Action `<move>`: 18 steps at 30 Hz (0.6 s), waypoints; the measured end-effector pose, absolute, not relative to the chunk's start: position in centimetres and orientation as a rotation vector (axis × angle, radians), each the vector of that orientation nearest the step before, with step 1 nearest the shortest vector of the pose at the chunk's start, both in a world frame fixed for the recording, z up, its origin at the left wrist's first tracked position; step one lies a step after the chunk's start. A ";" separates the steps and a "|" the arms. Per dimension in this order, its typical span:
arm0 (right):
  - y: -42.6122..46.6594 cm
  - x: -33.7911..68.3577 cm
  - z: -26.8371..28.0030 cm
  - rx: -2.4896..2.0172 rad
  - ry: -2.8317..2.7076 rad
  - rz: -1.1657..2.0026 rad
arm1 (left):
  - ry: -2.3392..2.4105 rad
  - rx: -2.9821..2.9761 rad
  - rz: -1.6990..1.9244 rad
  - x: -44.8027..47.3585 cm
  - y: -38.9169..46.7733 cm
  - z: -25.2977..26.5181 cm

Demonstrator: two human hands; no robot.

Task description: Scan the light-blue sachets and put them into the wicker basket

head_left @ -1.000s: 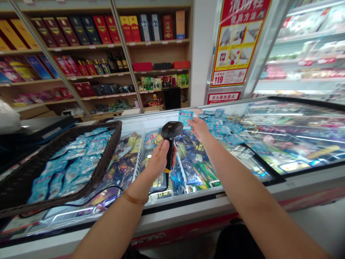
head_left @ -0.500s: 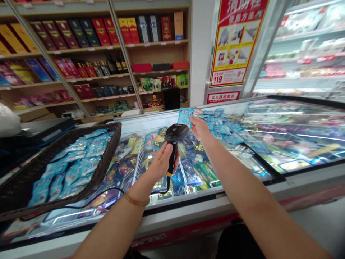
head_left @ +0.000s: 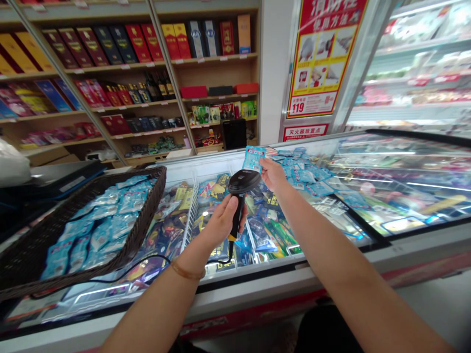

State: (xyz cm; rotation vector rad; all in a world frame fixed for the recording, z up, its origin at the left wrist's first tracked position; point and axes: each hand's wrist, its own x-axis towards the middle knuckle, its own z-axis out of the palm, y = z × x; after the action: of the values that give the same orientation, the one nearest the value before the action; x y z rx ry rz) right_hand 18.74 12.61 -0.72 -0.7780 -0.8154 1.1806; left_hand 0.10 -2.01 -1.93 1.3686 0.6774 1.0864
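My left hand (head_left: 227, 215) is wrapped round the handle of a black barcode scanner (head_left: 243, 181), its head pointing away from me. A cable runs from the scanner's base down to the left. Just beyond the scanner head, my right hand (head_left: 273, 174) pinches a light-blue packet (head_left: 253, 158) by its right edge. The scanner partly covers the packet's lower edge. Similar blue packets (head_left: 305, 171) lie in a loose pile on the freezer glass, right of my right hand. More blue packets (head_left: 106, 223) lie in rows inside a dark woven basket (head_left: 156, 196) on the left.
Beneath my hands, a glass-topped chest freezer (head_left: 265, 282) holds bagged goods divided by white wire racks (head_left: 190, 213). Shelves of boxes and bottles (head_left: 121, 63) stand behind it. A red-and-yellow poster (head_left: 312, 63) hangs at the back, and a lit display fridge (head_left: 415, 73) stands on the right.
The scanner has shifted slightly to the right with my left hand, nearer the packet. My right hand and its packet have stayed almost still.
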 end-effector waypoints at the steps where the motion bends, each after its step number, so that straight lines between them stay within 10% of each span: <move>1: 12.6 18.7 -0.7 -0.774 -0.811 1.183 | 0.680 1.368 1.082 0.1 -2.0 -1.9; 18: 13.4 9.9 -2.4 -1.036 -0.807 1.326 | 1.095 0.811 1.675 -7.7 -2.1 4.2</move>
State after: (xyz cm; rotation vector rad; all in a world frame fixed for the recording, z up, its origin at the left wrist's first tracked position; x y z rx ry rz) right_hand 9.90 13.36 -2.43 -1.0364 -0.8068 1.3262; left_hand -7.68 -2.07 4.20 0.8115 1.0952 1.6753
